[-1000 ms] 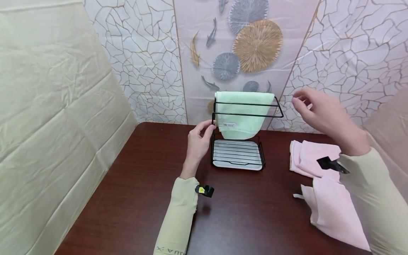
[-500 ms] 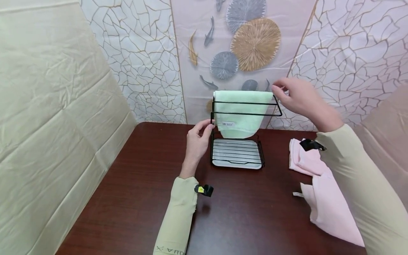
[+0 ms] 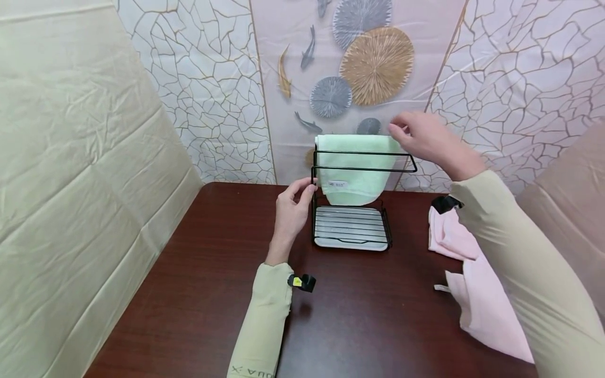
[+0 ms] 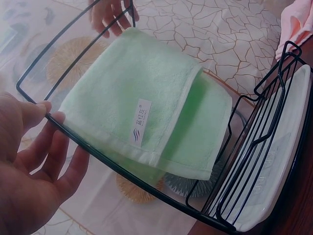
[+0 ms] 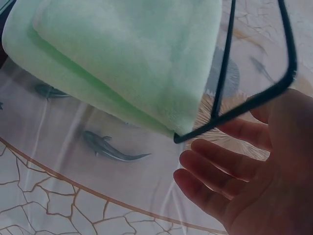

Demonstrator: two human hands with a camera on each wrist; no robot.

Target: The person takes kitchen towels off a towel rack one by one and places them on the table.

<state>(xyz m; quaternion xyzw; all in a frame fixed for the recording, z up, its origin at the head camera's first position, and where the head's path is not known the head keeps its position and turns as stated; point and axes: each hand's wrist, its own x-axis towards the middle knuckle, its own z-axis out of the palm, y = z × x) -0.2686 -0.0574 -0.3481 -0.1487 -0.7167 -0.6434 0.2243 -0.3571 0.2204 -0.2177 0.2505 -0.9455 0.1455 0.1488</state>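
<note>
A pale green towel (image 3: 356, 186) with a white label hangs folded over the back bar of a black wire rack (image 3: 366, 169). My left hand (image 3: 290, 210) pinches the rack's left upright between thumb and fingers; the left wrist view shows the same hand (image 4: 34, 171) there. At the towel's upper right corner is my right hand (image 3: 425, 137), its fingers loosely bent. In the right wrist view this hand (image 5: 259, 171) lies beside the rack's end bar, fingers spread and relaxed with no visible grip on the towel. Its thumb is mostly hidden there.
A white tray (image 3: 326, 242) sits under the rack's lower wires. On the right of the dark brown table (image 3: 359, 315) lie a folded pink towel (image 3: 451, 239) and a looser pink cloth (image 3: 491, 315), partly covered by my right sleeve. A patterned backdrop (image 3: 222, 105) stands behind.
My right hand has moved left from beyond the rack's right end to the towel's upper right corner. The left hand keeps its hold on the upright, and the towel hangs as before.
</note>
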